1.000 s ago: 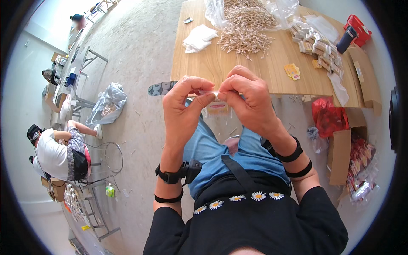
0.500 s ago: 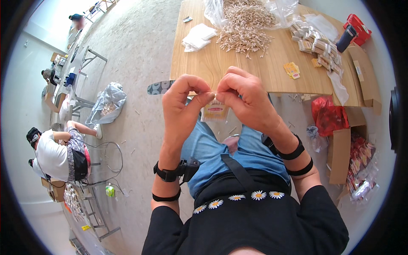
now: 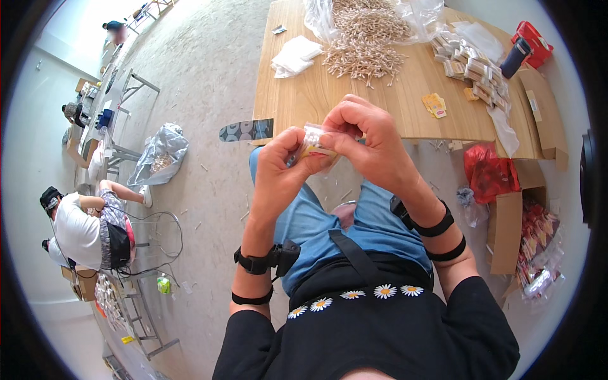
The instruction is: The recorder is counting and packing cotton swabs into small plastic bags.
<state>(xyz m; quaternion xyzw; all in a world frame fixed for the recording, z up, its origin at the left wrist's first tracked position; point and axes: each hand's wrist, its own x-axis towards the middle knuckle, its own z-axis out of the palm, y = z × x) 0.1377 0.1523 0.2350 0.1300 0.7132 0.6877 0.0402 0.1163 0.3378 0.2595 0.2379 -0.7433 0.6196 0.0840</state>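
A small clear bag of cotton swabs (image 3: 313, 138) with a yellow label card inside is held over my lap, just off the near edge of the table. My left hand (image 3: 282, 166) is closed on the bag's left side. The thumb and fingers of my right hand (image 3: 368, 140) pinch its upper right part. White swab tips show through the plastic near the top, while my fingers cover much of the rest. On the wooden table (image 3: 297, 98) lie a big heap of loose cotton swabs (image 3: 364, 57), a stack of flat clear bags (image 3: 296, 56) and several yellow cards (image 3: 435, 105).
Filled swab packs (image 3: 478, 73) are piled at the table's right, beside a dark bottle (image 3: 516, 57) and a red bag (image 3: 535, 41). Below stands an open carton (image 3: 505, 234). A grey plastic sack (image 3: 166, 155) rests on the floor; a seated person (image 3: 85, 228) works at left.
The bag has been raised and tilted between my hands. My left hand has shifted from its top edge down to its side; my right hand still pinches near the top.
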